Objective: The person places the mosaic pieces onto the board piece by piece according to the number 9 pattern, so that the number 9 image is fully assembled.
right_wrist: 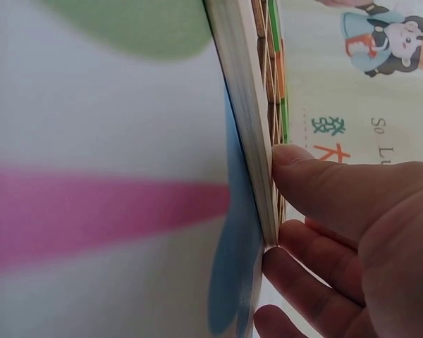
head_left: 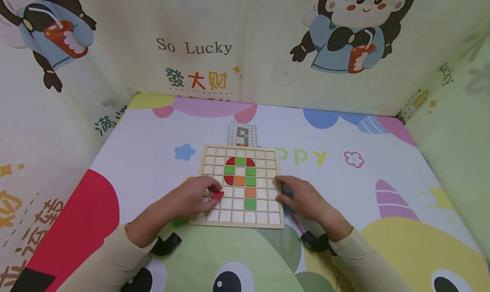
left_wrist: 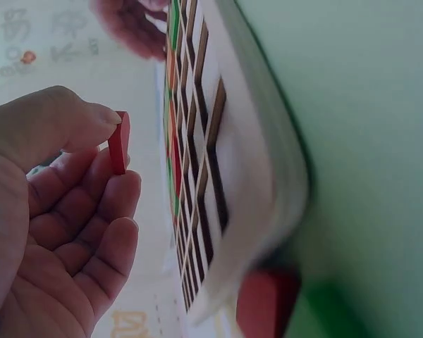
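Note:
A small red tile (head_left: 218, 195) is pinched between the thumb and fingers of my left hand (head_left: 195, 195), over the left side of a wooden grid board (head_left: 281, 221). In the left wrist view the red tile (left_wrist: 120, 144) stands edge-on at the thumb tip. Red, green and orange tiles sit in the board's cells, among them a green tile (head_left: 250, 204) low in the pattern and an orange tile (head_left: 250, 192) above it. My right hand (head_left: 302, 198) touches the board's right edge, thumb and fingertips against the wooden rim (right_wrist: 250, 120).
Behind the board stands a pattern card (head_left: 242, 134) with a coloured grid. A loose red block (left_wrist: 268, 303) and a green block (left_wrist: 331, 310) lie beside the board's near left corner. A cartoon-printed cloth (head_left: 145, 156) covers the table, with printed curtains around it.

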{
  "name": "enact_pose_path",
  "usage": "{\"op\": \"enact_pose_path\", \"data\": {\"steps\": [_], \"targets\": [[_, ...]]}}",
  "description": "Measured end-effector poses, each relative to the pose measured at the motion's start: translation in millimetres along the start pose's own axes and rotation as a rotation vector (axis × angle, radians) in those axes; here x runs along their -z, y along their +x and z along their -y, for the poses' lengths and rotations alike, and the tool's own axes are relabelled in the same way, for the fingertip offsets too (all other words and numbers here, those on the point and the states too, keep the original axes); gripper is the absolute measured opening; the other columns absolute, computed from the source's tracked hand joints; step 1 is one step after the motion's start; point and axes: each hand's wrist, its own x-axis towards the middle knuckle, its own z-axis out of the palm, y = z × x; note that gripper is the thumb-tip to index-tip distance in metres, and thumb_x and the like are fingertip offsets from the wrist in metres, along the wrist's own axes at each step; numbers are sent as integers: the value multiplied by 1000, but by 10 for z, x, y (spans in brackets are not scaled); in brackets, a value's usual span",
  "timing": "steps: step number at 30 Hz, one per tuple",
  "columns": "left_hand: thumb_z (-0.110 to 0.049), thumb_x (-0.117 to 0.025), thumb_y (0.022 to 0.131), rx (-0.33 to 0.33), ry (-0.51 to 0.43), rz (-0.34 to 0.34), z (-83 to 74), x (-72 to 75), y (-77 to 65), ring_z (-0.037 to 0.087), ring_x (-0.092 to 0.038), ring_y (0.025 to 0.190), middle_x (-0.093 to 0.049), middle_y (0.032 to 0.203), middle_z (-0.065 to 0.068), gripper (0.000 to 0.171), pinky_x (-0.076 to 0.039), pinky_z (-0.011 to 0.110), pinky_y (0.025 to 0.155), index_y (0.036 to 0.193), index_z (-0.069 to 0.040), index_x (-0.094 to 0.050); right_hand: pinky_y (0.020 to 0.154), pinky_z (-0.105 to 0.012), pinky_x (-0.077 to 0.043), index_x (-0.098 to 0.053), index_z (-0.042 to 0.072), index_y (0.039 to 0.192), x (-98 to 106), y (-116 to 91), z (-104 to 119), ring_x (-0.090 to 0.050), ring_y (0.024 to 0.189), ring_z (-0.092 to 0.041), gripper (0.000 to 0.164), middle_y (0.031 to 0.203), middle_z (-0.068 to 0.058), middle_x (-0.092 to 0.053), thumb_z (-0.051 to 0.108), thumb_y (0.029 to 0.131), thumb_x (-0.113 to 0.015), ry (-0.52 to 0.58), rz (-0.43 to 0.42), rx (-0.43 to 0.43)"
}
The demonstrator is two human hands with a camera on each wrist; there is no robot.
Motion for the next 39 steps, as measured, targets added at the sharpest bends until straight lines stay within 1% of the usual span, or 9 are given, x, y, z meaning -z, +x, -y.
{"op": "enact_pose_path", "data": {"steps": [2, 4, 9, 11, 18, 23, 29, 36, 39], "targets": [[-9, -79, 85, 0, -1, 8, -42, -42, 19, 17, -60, 94, -65, 100, -1, 25, -55, 30, 81, 107, -7, -67, 104, -54, -41, -55, 0, 138, -4, 1, -2, -54, 127, -37, 54, 136, -17, -59, 17, 91, -75, -2, 0, 0], [-9, -79, 85, -22, 8, 10, -81, -80, 39, 17, -61, 93, -65, 98, -1, 23, -55, 30, 82, 105, -7, -67, 104, -54, -41, -55, 0, 138, -7, 3, -4, -54, 127, -36, 54, 136, -17, -59, 17, 91, -75, -5, -2, 3], [-9, -77, 87, -99, 23, 33, -168, -170, 87, 16, -60, 90, -64, 96, -3, 19, -54, 33, 83, 103, -8, -68, 104, -55, -41, -55, 0, 138, -15, 8, -15, -54, 127, -37, 54, 136, -17, -59, 18, 91, -75, -10, -2, 4], [-10, -76, 87, -125, 24, 45, -199, -211, 109, 15, -59, 89, -64, 95, -3, 18, -54, 32, 82, 103, -8, -68, 104, -55, -41, -55, 0, 138, -15, 9, -16, -53, 127, -37, 54, 136, -17, -59, 18, 91, -74, -9, -3, 4], [-8, -74, 89, -237, 24, 55, -256, -343, 160, 13, -61, 86, -65, 93, -2, 12, -53, 28, 81, 100, -5, -69, 104, -54, -41, -55, 0, 138, -14, 8, -14, -54, 127, -37, 54, 136, -17, -59, 18, 91, -75, -8, -4, 2], [-8, -74, 89, -245, 28, 85, -297, -403, 186, 11, -58, 85, -63, 92, -3, 12, -52, 26, 81, 100, -7, -68, 104, -54, -41, -55, 0, 139, -9, 5, -9, -53, 127, -37, 54, 136, -17, -58, 18, 91, -75, -8, 3, -4], [-9, -73, 90, -282, 59, 81, -329, -436, 198, 10, -56, 82, -61, 90, -5, 8, -51, 26, 79, 96, -10, -68, 104, -54, -41, -55, 0, 138, -5, 8, -9, -54, 127, -37, 54, 136, -17, -59, 18, 91, -74, -4, 5, -6], [-12, -75, 88, -246, 91, 122, -360, -476, 213, 11, -55, 84, -61, 89, -5, 12, -51, 26, 81, 98, -11, -69, 104, -54, -41, -55, 0, 138, -7, 6, -13, -54, 127, -37, 54, 136, -17, -58, 18, 91, -74, 4, 4, -3], [-12, -76, 88, -250, 102, 127, -375, -486, 220, 12, -54, 83, -61, 87, -5, 11, -51, 27, 80, 96, -10, -69, 104, -54, -41, -55, 0, 139, -8, 4, -16, -53, 127, -37, 54, 136, -17, -58, 18, 91, -74, 4, 3, -1]]}}
